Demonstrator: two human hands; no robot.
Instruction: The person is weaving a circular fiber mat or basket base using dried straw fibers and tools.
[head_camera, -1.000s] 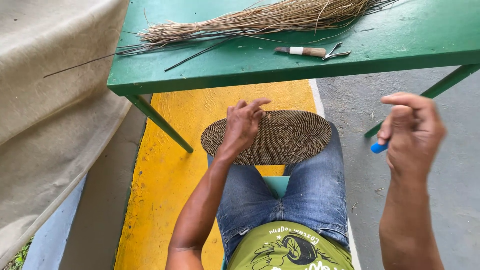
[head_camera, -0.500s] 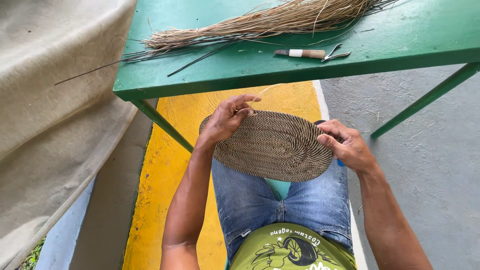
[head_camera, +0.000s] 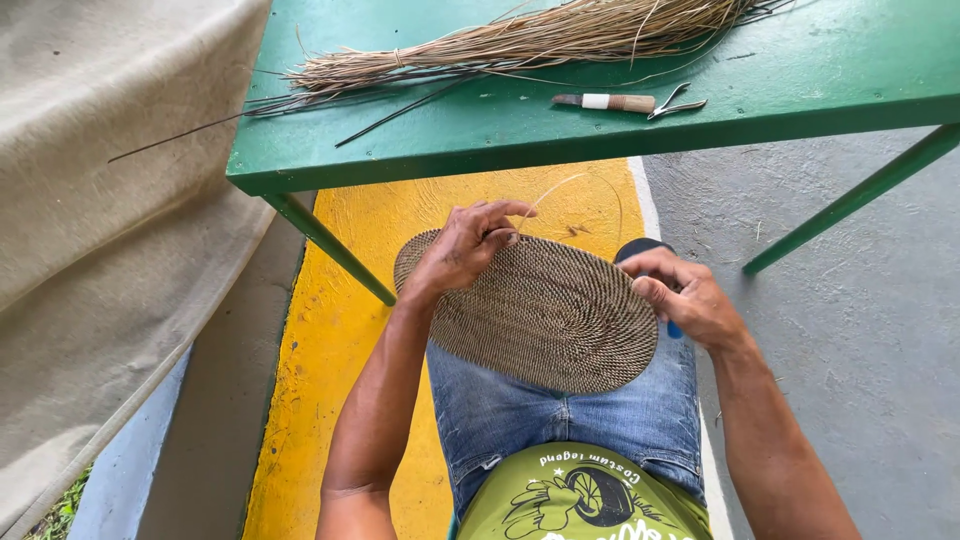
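Woven mat, oval and flat, lay across the seated person's lap, below the front edge of the green worktop. It looked light and fairly stiff yet somewhat springy, best held at the rim, as here. Left hand pinched the far rim, where a thin pale strand arched up from the weave; the strand seemed pliant and likely to kink or snap if bent hard. Right hand gripped the right rim, fingers closed on the edge together with a small blue object, mostly hidden and not identifiable. On the worktop lay a fibre bundle, cut off at the frame's top, and a small tool.
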